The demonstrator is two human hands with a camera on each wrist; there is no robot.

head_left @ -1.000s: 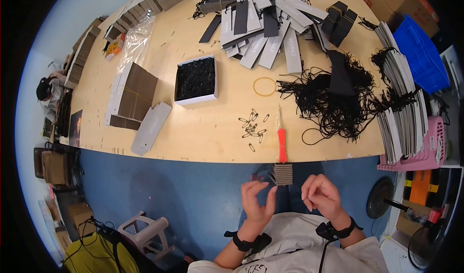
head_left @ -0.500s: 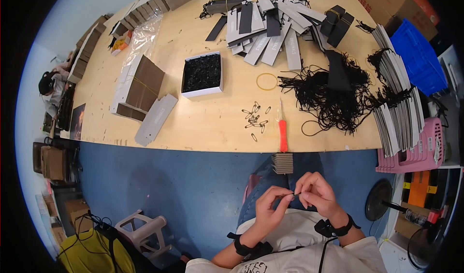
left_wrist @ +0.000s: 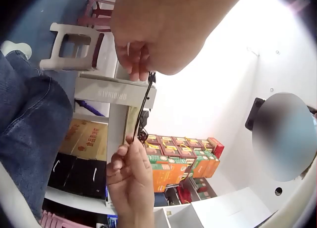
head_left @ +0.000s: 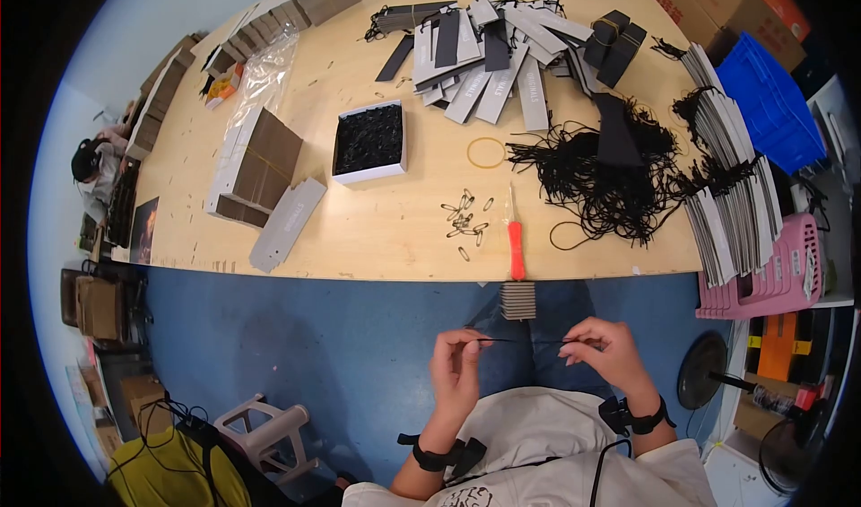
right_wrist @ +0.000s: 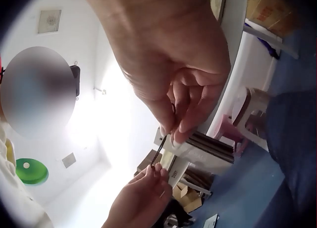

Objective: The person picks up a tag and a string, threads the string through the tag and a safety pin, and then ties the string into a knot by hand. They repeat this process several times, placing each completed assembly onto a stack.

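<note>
A thin black cord runs nearly straight between the two hands, over the lap. My left hand pinches one end between thumb and fingers. At the other end, my right hand holds it with the fingertips. The left wrist view shows the cord taut, with a small dark knot-like lump by the left fingers. Curled fingers hide part of the cord in the right wrist view. Just beyond the hands, a stack of grey cards sits below the table edge.
On the table lie a red-handled awl, loose safety pins, a tangle of black cords and a white box of small black pieces. Printed tags are heaped behind. A stool stands at left.
The hands were apart, then came together with fingertips meeting at a small dark piece. Now they have drawn apart sideways, and the black cord stretches between them.
</note>
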